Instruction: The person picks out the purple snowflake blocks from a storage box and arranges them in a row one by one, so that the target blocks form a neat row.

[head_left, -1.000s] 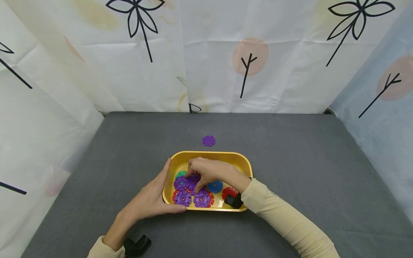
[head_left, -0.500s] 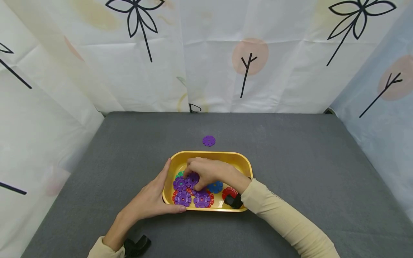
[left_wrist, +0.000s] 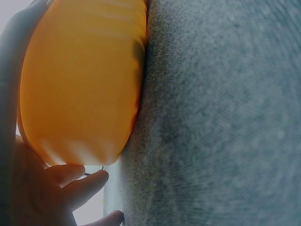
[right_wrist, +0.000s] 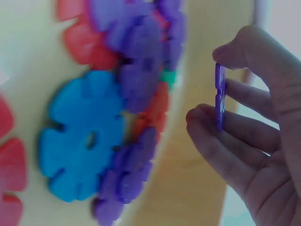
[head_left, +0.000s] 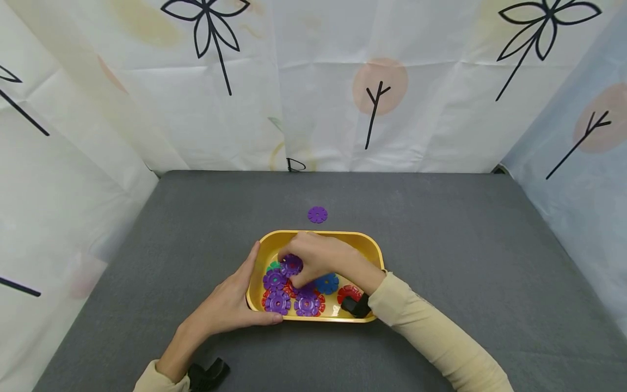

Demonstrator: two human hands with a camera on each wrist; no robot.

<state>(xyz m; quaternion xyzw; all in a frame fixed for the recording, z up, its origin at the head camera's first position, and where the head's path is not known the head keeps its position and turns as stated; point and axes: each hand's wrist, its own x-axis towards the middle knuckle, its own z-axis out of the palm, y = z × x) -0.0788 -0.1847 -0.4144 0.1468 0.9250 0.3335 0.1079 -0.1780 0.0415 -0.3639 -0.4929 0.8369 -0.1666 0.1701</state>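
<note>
My left hand [head_left: 234,299] holds the left end of a yellow plastic tray [head_left: 338,234], its thumb along the front rim and its fingers along the left side. Over the tray, my right hand [head_left: 320,255] pinches a purple flower-shaped disc [right_wrist: 220,96] between thumb and fingers; the right wrist view shows it edge-on, apart from the pieces below. Several purple discs [head_left: 277,301] lie heaped at the tray's left, with red ones partly under them and a green disc [head_left: 272,266] behind. To their right are a blue disc [right_wrist: 84,136] and a red disc [head_left: 349,292].
A single purple disc [head_left: 317,214] lies on the grey tabletop [head_left: 441,245] just behind the tray. Patterned white cloth [head_left: 318,109] hangs at the back and sides. Black wrist devices [head_left: 208,374] sit on both wrists.
My right hand has lifted slightly up and back, raising one purple disc off the heap. My left hand and the tray stay where they were.
</note>
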